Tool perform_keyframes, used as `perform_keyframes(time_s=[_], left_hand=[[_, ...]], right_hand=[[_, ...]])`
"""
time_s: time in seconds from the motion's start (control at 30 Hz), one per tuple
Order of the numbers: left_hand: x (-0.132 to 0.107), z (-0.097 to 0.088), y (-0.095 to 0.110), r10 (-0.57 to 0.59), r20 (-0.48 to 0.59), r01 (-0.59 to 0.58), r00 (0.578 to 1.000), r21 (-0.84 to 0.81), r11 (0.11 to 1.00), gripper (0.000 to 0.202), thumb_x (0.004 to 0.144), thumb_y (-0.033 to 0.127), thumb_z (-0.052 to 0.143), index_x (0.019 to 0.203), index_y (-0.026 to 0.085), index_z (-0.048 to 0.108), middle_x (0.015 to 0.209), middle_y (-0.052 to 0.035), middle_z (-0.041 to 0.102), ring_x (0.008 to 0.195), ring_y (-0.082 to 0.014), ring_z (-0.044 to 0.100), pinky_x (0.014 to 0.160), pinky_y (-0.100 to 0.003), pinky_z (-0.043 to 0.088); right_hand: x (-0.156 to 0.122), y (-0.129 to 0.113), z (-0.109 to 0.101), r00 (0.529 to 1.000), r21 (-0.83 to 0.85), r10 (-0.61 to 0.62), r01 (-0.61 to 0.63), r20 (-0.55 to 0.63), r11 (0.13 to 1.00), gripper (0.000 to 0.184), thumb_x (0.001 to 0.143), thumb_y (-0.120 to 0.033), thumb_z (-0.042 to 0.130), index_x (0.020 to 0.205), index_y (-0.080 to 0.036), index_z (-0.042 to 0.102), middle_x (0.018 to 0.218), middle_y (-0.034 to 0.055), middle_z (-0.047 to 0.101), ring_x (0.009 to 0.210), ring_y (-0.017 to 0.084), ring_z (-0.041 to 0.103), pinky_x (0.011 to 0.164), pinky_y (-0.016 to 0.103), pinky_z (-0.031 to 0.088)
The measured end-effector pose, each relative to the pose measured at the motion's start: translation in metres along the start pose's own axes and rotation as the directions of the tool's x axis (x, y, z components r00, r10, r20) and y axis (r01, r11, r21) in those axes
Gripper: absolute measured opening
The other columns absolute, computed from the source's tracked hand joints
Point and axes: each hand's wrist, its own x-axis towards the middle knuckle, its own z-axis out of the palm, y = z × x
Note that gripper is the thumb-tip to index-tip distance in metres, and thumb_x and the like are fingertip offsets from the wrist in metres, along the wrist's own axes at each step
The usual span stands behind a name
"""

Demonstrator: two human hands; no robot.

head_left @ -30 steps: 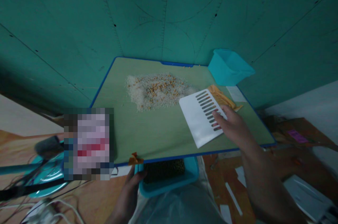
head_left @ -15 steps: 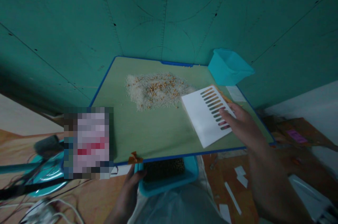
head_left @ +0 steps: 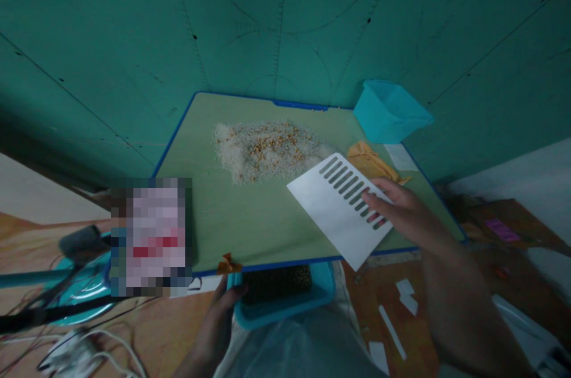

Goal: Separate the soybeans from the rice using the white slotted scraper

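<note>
A pile of white grains mixed with yellow-brown seeds (head_left: 267, 149) lies on a green board with a blue rim (head_left: 178, 128). My right hand (head_left: 404, 214) grips a white card with a row of slots (head_left: 341, 205), held over the board's right front part, its lower corner past the front edge. My left hand (head_left: 218, 321) holds the left rim of a blue tray with dark contents (head_left: 285, 301) just below the board's front edge.
An empty teal tub (head_left: 388, 110) stands at the board's back right corner, with a crumpled orange piece (head_left: 370, 161) in front of it. A teal cutting mat (head_left: 285, 21) covers the surface behind. Cables and paper scraps lie on the wooden floor below.
My right hand has turned the slotted card and drawn it left and toward me, uncovering the orange piece. My left hand stays on the blue tray.
</note>
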Motion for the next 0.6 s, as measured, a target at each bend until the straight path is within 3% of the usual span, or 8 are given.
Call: perform_keyframes(time_s=[0.13, 0.3, 0.37, 0.5, 0.6], left_hand=[[0.0, 0.002, 0.002, 0.012, 0.036, -0.012, 0.999, 0.005, 1.0, 0.038, 0.059, 0.029, 0.068, 0.096, 0.026, 0.072, 0.094, -0.0023, 0.075, 0.114, -0.0345, 0.052, 0.099, -0.045, 0.032], [0.0, 0.002, 0.001, 0.011, 0.053, -0.012, 0.999, 0.018, 1.0, 0.039, 0.058, 0.029, 0.068, 0.097, 0.026, 0.072, 0.094, -0.0023, 0.075, 0.113, -0.0353, 0.052, 0.098, -0.046, 0.032], [0.001, 0.001, 0.0, 0.02, 0.062, -0.021, 0.998, 0.014, 1.0, 0.04, 0.058, 0.029, 0.068, 0.097, 0.025, 0.071, 0.093, -0.0031, 0.075, 0.113, -0.0361, 0.052, 0.098, -0.047, 0.031], [-0.002, -0.001, -0.003, 0.008, 0.031, -0.008, 0.999, -0.009, 1.0, 0.043, 0.056, 0.028, 0.068, 0.099, 0.023, 0.07, 0.096, -0.0042, 0.075, 0.116, -0.0374, 0.05, 0.101, -0.049, 0.028], [-0.006, -0.002, -0.002, 0.017, 0.003, -0.017, 1.0, -0.036, 0.999, 0.043, 0.058, 0.027, 0.067, 0.101, 0.023, 0.068, 0.101, -0.0026, 0.074, 0.121, -0.0343, 0.046, 0.102, -0.044, 0.028]], right_hand=[[0.0, -0.008, -0.009, 0.997, -0.01, -0.073, 0.073, -0.004, 0.997, 0.029, 0.08, -0.047, 0.055, 0.093, -0.021, 0.058, 0.079, 0.0013, 0.066, 0.062, 0.015, 0.063, 0.055, 0.026, 0.051], [0.016, -0.036, -0.012, 0.93, -0.073, -0.364, 0.361, -0.04, 0.93, 0.025, 0.083, -0.045, 0.053, 0.091, -0.023, 0.061, 0.084, 0.0004, 0.065, 0.072, 0.015, 0.063, 0.061, 0.026, 0.05], [0.026, -0.052, -0.004, 0.869, -0.182, -0.494, 0.485, -0.005, 0.855, 0.025, 0.085, -0.044, 0.05, 0.091, -0.022, 0.061, 0.083, 0.0011, 0.065, 0.074, 0.016, 0.062, 0.062, 0.025, 0.047], [0.048, -0.076, 0.027, 0.739, -0.485, -0.652, 0.638, 0.167, 0.598, 0.025, 0.089, -0.037, 0.045, 0.092, -0.019, 0.061, 0.077, 0.0025, 0.064, 0.069, 0.016, 0.059, 0.058, 0.025, 0.039], [0.063, -0.083, 0.049, 0.704, -0.609, -0.665, 0.647, 0.247, 0.458, 0.026, 0.091, -0.033, 0.041, 0.097, -0.019, 0.061, 0.079, 0.0042, 0.065, 0.073, 0.018, 0.059, 0.061, 0.026, 0.037]])
